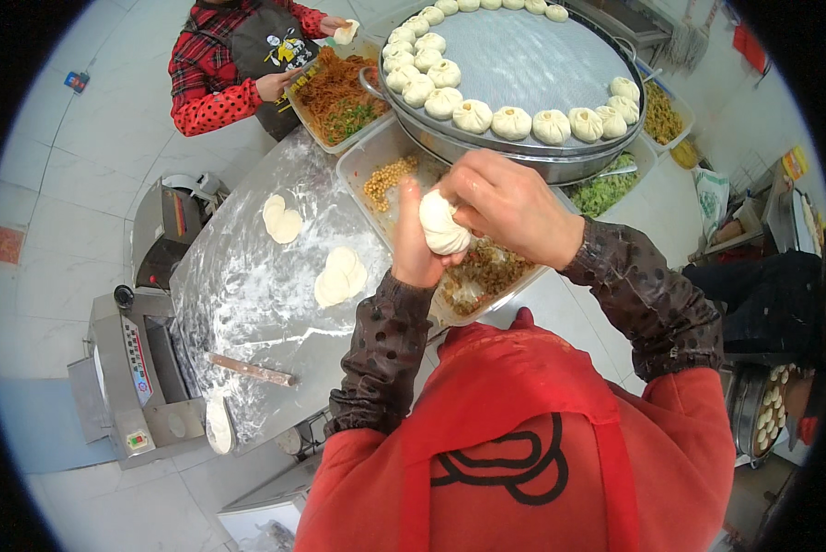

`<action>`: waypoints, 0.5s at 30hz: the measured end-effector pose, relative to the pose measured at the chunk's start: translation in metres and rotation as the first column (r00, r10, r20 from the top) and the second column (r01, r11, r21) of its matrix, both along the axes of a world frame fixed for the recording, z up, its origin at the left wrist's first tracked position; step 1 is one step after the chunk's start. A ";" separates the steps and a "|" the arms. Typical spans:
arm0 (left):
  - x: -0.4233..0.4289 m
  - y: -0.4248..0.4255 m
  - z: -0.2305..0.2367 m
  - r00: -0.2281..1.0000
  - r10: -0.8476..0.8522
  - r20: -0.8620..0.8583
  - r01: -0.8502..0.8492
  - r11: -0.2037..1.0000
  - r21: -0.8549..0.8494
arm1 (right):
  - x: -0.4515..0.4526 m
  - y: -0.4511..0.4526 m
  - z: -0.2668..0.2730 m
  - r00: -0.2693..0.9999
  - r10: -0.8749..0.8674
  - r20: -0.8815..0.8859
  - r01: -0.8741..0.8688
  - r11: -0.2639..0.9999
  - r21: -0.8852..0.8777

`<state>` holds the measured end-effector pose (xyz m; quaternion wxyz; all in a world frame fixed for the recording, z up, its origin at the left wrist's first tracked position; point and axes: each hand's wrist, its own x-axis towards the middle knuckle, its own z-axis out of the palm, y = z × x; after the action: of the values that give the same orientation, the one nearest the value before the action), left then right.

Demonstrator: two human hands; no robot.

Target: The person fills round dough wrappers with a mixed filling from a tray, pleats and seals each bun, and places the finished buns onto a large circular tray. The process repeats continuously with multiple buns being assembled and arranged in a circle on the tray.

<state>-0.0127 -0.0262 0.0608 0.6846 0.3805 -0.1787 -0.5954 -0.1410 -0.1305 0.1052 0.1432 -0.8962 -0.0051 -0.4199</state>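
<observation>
A pleated dough bun sits in my left hand, which cups it from the left and below. The fingers of my right hand pinch the dough at its upper right side; the fingertips are partly hidden behind the bun. Both hands hover over a plastic tub with soybeans at one end and chopped vegetable filling at the other. Just beyond stands a round metal steamer, with finished buns set along its rim.
Dough wrappers and a rolling pin lie on the floured table. A person in an apron holds a wrapper beside a tub of shredded filling. Green filling stands right; a dough machine stands left.
</observation>
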 end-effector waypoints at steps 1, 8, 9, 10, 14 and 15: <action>-0.002 -0.002 0.001 0.999 0.048 0.012 -0.049 0.998 0.048 | -0.001 -0.001 0.000 0.999 0.022 -0.036 -0.023 1.000 -0.010; -0.004 0.001 0.004 0.975 0.105 0.197 -0.097 0.994 -0.048 | 0.001 -0.003 -0.003 0.998 -0.003 -0.057 0.002 1.000 -0.014; -0.003 0.002 0.004 0.978 0.105 0.181 -0.104 0.994 -0.014 | 0.002 -0.003 -0.002 1.000 0.010 -0.030 -0.010 1.000 -0.020; -0.002 0.002 0.003 0.981 0.095 0.170 -0.097 0.995 0.004 | 0.002 -0.003 -0.002 0.999 0.024 -0.029 -0.025 0.999 -0.025; 0.003 0.002 0.002 0.988 0.028 0.155 -0.028 1.000 -0.004 | 0.002 -0.004 0.002 0.997 0.071 -0.023 -0.072 0.994 -0.077; 0.003 0.002 0.002 0.988 0.022 0.152 -0.023 1.000 0.004 | 0.001 -0.004 0.003 0.995 0.050 -0.083 -0.056 0.996 -0.072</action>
<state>-0.0093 -0.0242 0.0630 0.6744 0.4288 -0.2244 -0.5576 -0.1396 -0.1347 0.1079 0.1209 -0.9167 -0.0389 -0.3788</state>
